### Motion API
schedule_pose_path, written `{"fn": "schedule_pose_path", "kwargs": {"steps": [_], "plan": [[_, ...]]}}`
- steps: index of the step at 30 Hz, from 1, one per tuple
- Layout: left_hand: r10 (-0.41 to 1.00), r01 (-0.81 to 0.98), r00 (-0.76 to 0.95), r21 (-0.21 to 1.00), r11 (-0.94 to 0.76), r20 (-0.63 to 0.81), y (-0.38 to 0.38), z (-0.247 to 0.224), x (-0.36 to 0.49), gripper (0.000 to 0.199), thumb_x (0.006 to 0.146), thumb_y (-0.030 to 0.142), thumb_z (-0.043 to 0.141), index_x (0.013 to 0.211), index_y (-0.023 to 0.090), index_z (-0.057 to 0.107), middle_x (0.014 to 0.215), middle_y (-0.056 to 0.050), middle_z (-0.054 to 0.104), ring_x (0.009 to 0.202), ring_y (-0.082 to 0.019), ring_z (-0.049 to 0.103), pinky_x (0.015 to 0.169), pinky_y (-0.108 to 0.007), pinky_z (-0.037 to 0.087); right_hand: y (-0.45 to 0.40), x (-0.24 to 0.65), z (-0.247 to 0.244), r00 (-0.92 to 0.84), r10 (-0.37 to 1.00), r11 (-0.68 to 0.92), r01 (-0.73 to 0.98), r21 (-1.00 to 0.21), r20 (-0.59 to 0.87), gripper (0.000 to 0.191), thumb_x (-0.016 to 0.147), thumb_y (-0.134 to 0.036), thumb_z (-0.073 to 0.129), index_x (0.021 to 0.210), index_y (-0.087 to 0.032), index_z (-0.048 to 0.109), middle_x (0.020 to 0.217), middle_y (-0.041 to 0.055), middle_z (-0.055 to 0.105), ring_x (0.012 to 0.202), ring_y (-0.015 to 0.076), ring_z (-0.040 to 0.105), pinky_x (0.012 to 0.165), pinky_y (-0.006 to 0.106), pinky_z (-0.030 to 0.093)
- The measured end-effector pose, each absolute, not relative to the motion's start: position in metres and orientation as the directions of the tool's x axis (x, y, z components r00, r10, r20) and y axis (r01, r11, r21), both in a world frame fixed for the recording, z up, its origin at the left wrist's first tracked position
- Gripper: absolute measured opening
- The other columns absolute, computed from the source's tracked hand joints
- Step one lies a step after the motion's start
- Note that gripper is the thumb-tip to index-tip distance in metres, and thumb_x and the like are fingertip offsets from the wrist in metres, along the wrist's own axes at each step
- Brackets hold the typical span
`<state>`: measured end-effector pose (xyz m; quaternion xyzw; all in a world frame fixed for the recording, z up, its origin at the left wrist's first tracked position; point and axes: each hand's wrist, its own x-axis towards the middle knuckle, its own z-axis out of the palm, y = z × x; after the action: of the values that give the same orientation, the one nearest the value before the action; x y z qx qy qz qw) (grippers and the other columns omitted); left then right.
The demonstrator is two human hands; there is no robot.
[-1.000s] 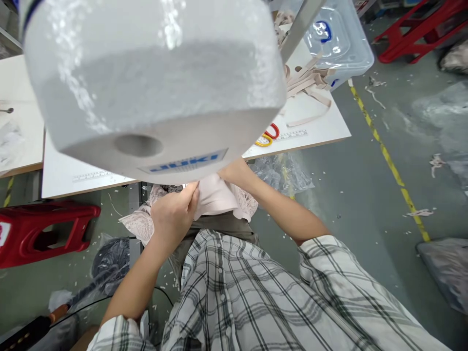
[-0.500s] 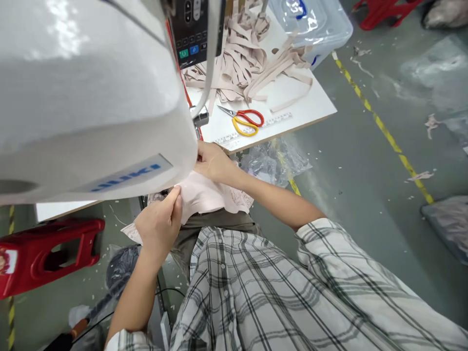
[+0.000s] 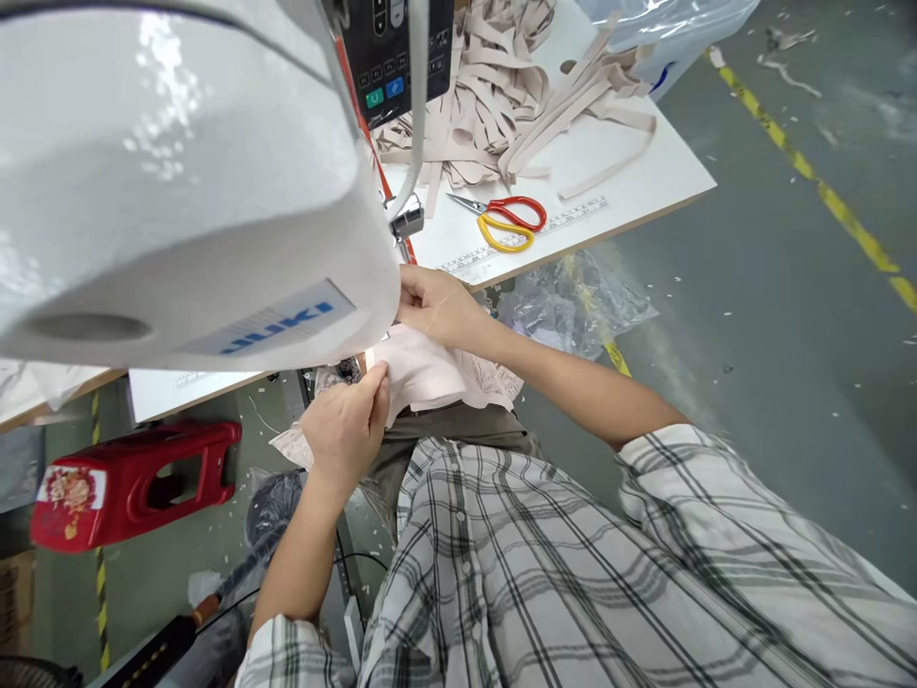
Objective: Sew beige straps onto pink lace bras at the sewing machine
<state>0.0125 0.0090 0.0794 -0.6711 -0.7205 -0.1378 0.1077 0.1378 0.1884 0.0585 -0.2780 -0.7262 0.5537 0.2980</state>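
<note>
A pale pink piece of fabric with lace edges (image 3: 422, 368) hangs over my lap below the head of a white sewing machine (image 3: 215, 220). My left hand (image 3: 351, 420) pinches its near left edge between thumb and fingers. Beside the front end of the machine head, my right hand (image 3: 440, 306) is closed with its fingers bent at the fabric's upper edge. Its fingertips are partly hidden by the machine, and whether they grip the cloth I cannot tell. The needle area is out of sight behind the machine head.
Scissors with red and yellow handles (image 3: 508, 222) lie by a clear ruler (image 3: 594, 208) on the white table (image 3: 666, 177). Beige strips (image 3: 494, 105) are heaped behind, near a control panel (image 3: 394, 76). A red stool (image 3: 136, 487) stands at left. Plastic bags (image 3: 573, 301) lie on the floor.
The view has shifted, so most things appear further right. My hands keep nearly the same place at the fabric, with the left hand still pinching its edge.
</note>
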Motion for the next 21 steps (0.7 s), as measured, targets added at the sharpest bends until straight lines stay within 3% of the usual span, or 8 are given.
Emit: {"fn": "schedule_pose_path", "kwargs": {"steps": [4, 12, 21], "plan": [[0.930, 0.995, -0.048, 0.097, 0.013, 0.365, 0.012, 0.078, 0.016, 0.030, 0.101, 0.033, 0.048, 0.104, 0.023, 0.075, 0.057, -0.001, 0.062, 0.055, -0.014, 0.056, 0.056, -0.028, 0.027, 0.190, 0.140, 0.059, -0.647, 0.755, 0.230, 0.103, -0.968, 0.110, 0.014, 0.085, -0.033, 0.065, 0.091, -0.020, 0.066, 0.061, -0.0058, 0.047, 0.059, 0.0110, 0.042, 0.059, 0.025, 0.031], [0.871, 0.987, 0.103, 0.061, -0.150, 0.480, 0.019, 0.080, 0.024, 0.019, 0.095, 0.023, 0.058, 0.106, 0.019, 0.073, 0.055, 0.002, 0.061, 0.050, -0.014, 0.052, 0.054, -0.027, 0.029, 0.194, 0.143, 0.054, -0.628, 0.770, 0.218, 0.088, -0.972, 0.116, 0.014, 0.085, -0.034, 0.065, 0.090, -0.021, 0.065, 0.061, -0.0068, 0.049, 0.059, 0.0105, 0.045, 0.058, 0.024, 0.033], [0.884, 0.983, 0.034, 0.145, -0.115, 0.467, 0.010, 0.077, 0.020, 0.020, 0.096, 0.022, 0.056, 0.104, 0.020, 0.074, 0.057, 0.001, 0.064, 0.053, -0.012, 0.058, 0.055, -0.025, 0.034, 0.195, 0.147, 0.056, -0.623, 0.776, 0.205, 0.095, -0.974, 0.103, 0.013, 0.086, -0.031, 0.064, 0.090, -0.019, 0.064, 0.060, -0.0072, 0.048, 0.059, 0.0098, 0.043, 0.059, 0.024, 0.031]]}}
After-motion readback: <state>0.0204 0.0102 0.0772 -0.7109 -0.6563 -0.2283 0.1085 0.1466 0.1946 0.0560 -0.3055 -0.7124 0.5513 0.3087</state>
